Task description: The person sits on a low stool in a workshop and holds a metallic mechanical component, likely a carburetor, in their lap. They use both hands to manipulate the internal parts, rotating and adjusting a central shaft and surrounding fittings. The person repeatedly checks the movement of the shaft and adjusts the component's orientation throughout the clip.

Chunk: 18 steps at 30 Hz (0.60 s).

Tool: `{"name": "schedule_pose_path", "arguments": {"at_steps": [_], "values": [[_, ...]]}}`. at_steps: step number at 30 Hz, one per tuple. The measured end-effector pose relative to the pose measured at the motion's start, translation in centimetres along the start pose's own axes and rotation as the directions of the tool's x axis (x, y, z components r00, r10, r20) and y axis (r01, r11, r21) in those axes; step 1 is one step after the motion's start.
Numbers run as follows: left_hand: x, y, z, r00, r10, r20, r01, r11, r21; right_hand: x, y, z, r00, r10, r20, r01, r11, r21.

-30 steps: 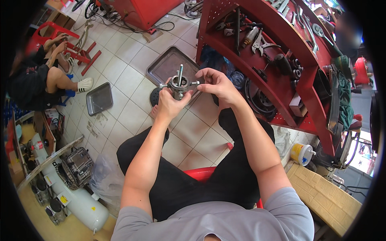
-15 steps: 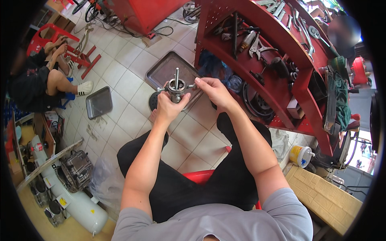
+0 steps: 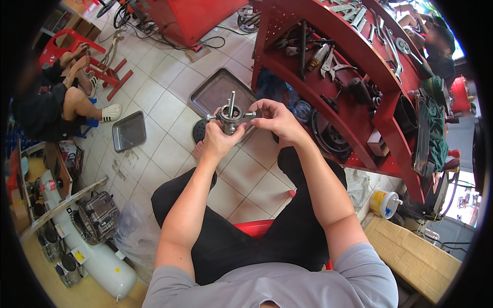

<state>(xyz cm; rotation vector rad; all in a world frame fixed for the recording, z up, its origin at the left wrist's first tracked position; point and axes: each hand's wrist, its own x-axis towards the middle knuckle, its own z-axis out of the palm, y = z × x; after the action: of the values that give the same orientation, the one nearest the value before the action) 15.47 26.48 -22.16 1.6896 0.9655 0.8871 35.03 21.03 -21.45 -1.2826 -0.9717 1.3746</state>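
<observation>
My left hand (image 3: pixel 220 139) is wrapped round the lower part of a round metal housing (image 3: pixel 230 122), holding it over the floor ahead of my knees. A bare steel shaft (image 3: pixel 233 100) stands up from its open middle. Bolts stick out of its sides, one of them a left bolt (image 3: pixel 211 117). At the opposite side, the curled thumb and forefinger of my right hand (image 3: pixel 277 120) are round the head of the right bolt (image 3: pixel 250 114). Beyond the housing, a dark metal tray (image 3: pixel 197 96) lies on the tiles, partly hidden by my hands.
A red tool bench (image 3: pixel 328 115) with wrenches and pliers (image 3: pixel 331 64) stands to the right. At left lies a smaller tray (image 3: pixel 129 149), near a seated person (image 3: pixel 77 102). A white bucket (image 3: pixel 384 203) and a yellow-brown padded slab (image 3: pixel 411 251) are at lower right.
The thumb and forefinger of my right hand have shifted and loosened round the right bolt, whose head shows more. The housing stays in my left hand. The whole view has shifted slightly.
</observation>
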Motion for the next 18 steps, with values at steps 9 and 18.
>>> {"name": "schedule_pose_path", "arguments": {"at_steps": [9, 18], "values": [[0.0, -0.4, 0.2, 0.999, 0.010, -0.031, -0.010, 1.000, 0.013, -0.1, -1.0, -0.1, 0.995, 0.094, 0.030, -0.093, 0.995, -0.047], [-0.1, -0.2, 0.2, 0.999, 0.000, -0.037, 0.002, 0.999, 0.040, -0.1, -0.5, 0.2, 0.998, 0.063, -0.028, -0.064, 0.996, -0.058]]}}
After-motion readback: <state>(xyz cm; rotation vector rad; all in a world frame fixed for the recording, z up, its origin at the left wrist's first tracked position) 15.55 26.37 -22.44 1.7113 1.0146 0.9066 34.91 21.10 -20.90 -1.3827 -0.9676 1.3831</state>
